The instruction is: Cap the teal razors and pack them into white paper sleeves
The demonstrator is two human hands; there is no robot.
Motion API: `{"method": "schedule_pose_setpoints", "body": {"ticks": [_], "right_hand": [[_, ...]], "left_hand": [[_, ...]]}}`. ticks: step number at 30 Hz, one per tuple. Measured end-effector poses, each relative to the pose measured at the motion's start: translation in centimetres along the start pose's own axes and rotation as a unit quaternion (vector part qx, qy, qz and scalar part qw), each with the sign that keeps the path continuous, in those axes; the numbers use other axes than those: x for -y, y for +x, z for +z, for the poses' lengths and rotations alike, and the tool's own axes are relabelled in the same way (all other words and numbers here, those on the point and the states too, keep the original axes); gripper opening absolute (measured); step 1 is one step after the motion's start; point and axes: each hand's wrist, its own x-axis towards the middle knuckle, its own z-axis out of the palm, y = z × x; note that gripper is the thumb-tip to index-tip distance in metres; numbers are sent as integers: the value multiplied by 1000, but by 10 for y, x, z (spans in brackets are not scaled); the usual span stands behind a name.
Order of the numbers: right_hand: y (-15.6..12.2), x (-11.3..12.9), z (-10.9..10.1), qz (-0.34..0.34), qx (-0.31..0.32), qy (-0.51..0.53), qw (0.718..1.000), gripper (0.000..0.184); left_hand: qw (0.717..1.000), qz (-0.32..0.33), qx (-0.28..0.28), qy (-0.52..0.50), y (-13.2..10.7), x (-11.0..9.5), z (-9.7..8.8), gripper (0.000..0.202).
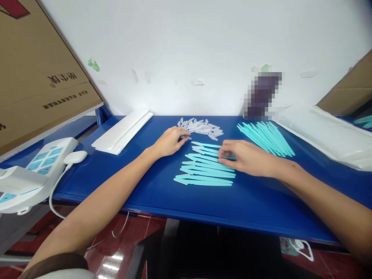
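Observation:
My left hand [171, 142] is closed in a pinch on a small translucent white blade cap [186, 138], partly hidden by the fingers. It is beside a loose pile of similar caps [200, 127]. To the right, my right hand [241, 155] has its fingers curled together over the ends of slim teal sticks that look like eyebrow razors [207, 171]. Teal shows between its fingers, closed on one razor. These razors lie side by side in a rough column, pointed ends to the left. The farthest razor [205, 144] has a pale tip.
More teal razors are heaped [267, 137] at the back right, near a white plastic bag [328, 131]. White flat packs [122, 131] lie at the back left. A power strip [43, 166] with a cable is on the left, below a cardboard box [37, 62]. The blue table [203, 209] meets a white wall.

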Motion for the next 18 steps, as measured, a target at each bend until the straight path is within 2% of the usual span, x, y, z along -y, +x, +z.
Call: {"method": "schedule_pose_setpoints", "body": {"ticks": [3,6,9,13,15,18], "right_hand": [[0,0,-2,24,35,25,999,19],[-1,1,-2,18,29,13,999,17],[-2,3,-2,5,-21,0,1000,17],[-3,3,-3,21,-108,47,993,14],[-4,2,-4,24,-138,79,987,13],[-3,-5,-3,19,-157,79,984,14]], "left_hand": [[999,-43,-10,-28,0,3,-2,22],[997,-66,-1,-40,-1,7,-7,17],[999,-25,24,-2,-3,10,-14,24],[997,41,54,22,-6,11,-18,29],[998,51,47,9,-7,9,-17,28],[999,47,1,-27,-6,4,-14,26]]}}
